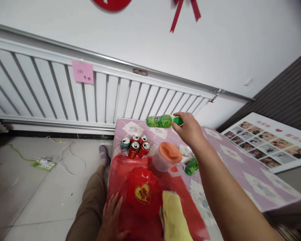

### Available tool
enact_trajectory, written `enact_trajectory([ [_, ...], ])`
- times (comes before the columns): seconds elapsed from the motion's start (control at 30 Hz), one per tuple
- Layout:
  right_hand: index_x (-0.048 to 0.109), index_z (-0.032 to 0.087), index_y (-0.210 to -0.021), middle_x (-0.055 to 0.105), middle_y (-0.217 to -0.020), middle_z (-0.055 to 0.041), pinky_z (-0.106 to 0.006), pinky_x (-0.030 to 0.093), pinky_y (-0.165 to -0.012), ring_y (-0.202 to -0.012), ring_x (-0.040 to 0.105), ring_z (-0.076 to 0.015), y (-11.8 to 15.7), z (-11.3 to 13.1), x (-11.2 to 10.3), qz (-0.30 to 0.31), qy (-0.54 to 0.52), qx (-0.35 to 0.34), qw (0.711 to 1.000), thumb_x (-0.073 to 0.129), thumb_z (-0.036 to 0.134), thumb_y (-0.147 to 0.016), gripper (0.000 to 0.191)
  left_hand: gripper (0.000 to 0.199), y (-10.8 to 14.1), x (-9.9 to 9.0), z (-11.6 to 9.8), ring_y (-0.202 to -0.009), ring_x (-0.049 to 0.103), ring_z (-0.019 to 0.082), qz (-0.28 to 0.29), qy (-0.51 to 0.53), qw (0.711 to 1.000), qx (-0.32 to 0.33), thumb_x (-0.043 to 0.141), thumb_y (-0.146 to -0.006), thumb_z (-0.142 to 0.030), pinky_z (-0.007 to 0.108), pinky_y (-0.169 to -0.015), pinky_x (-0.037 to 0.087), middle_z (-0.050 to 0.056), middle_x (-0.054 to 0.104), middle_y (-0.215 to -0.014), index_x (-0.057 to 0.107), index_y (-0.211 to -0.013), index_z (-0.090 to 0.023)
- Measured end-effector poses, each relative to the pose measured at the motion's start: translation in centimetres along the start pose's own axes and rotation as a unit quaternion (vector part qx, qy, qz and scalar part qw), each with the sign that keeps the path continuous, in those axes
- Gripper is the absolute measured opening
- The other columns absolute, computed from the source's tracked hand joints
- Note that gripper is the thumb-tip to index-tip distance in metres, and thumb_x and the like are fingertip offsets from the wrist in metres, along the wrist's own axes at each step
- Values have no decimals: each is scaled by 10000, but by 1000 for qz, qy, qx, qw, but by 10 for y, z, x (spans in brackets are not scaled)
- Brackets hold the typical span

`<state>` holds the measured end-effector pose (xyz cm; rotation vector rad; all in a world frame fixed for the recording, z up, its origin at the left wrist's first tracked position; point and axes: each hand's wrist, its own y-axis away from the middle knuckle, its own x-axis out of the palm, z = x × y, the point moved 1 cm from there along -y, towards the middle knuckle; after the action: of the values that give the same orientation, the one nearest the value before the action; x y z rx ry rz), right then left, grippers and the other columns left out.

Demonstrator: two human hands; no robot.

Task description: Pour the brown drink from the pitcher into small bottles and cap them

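My right hand [188, 129] reaches out over the far part of the table and grips a green plastic bottle [159, 121] by its neck and cap end. The bottle is tilted nearly level, its base pointing left. My left hand [112, 214] rests with fingers spread on the red plastic sheet [120, 167], left of a red scalloped box [145, 192] with a gold heart. Between the hands stands a clear plastic pitcher [163, 160] with an orange lid. Several opened drink cans [134, 149], mostly red, are grouped left of the pitcher.
Right of the pitcher lies another green bottle [191, 166], partly hidden by my forearm. A folded yellow cloth [175, 217] is at the near edge. Behind the table runs a white radiator [100, 97]. A photo board [268, 142] leans at right; a power strip [43, 164] lies on the floor.
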<state>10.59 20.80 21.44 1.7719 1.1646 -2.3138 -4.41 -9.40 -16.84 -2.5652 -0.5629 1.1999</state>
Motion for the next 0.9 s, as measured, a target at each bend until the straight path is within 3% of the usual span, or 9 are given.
enact_trajectory([
  [0.1,638,213,-1147,662,-1031,-76,-362,514,-741,-830,635,-216,46,13,-23,-71,-124,-2,990,678,286,-800,358,1165,2,4,9,-1360,425,476,30,9,999,-3,805,-630,-466,613,-1058,427,43,380,-1570,92,-1548,-412],
  [0.17,634,229,-1128,678,-985,-55,-349,511,-695,-758,628,-195,81,19,-25,-57,-186,35,980,682,339,-810,340,1149,3,3,10,-1408,366,458,52,8,999,-13,782,-668,-366,646,-1108,358,110,319,-1596,60,-1562,-358],
  [0.27,619,247,-1134,679,-1001,-49,-354,517,-703,-781,638,-196,134,23,-15,-36,-257,88,962,674,396,-830,344,1112,7,-3,10,-1453,305,420,81,26,996,-18,753,-697,-283,655,-1135,313,175,277,-1598,58,-1566,-296],
  [0.4,619,240,-1110,675,-1034,-70,-362,536,-726,-863,653,-217,201,21,6,-30,-281,147,948,654,409,-849,313,1015,6,-21,11,-1478,273,380,76,72,994,-36,720,-742,-270,594,-1161,330,162,240,-1613,119,-1560,-276],
  [0.53,621,219,-1104,676,-988,-77,-376,550,-743,-848,655,-224,249,21,23,-36,-246,160,955,639,388,-857,300,883,-17,-37,-2,-1485,266,373,50,100,992,-60,655,-823,-292,612,-1167,324,140,264,-1611,155,-1552,-273],
  [0.7,616,196,-1150,676,-1036,-109,-449,547,-838,-948,650,-266,264,36,42,-3,-227,135,964,596,347,-882,308,848,-65,-30,-52,-1462,315,381,101,151,983,22,686,-765,-241,621,-1191,284,149,373,-1558,276,-1507,-230],
  [0.9,597,169,-1236,682,-1186,-146,-505,515,-946,-1089,638,-304,251,48,61,49,-249,132,958,585,257,-830,415,893,-108,-11,-106,-1441,363,350,150,206,967,13,727,-700,-245,588,-1191,295,196,401,-1532,306,-1483,-162],
])
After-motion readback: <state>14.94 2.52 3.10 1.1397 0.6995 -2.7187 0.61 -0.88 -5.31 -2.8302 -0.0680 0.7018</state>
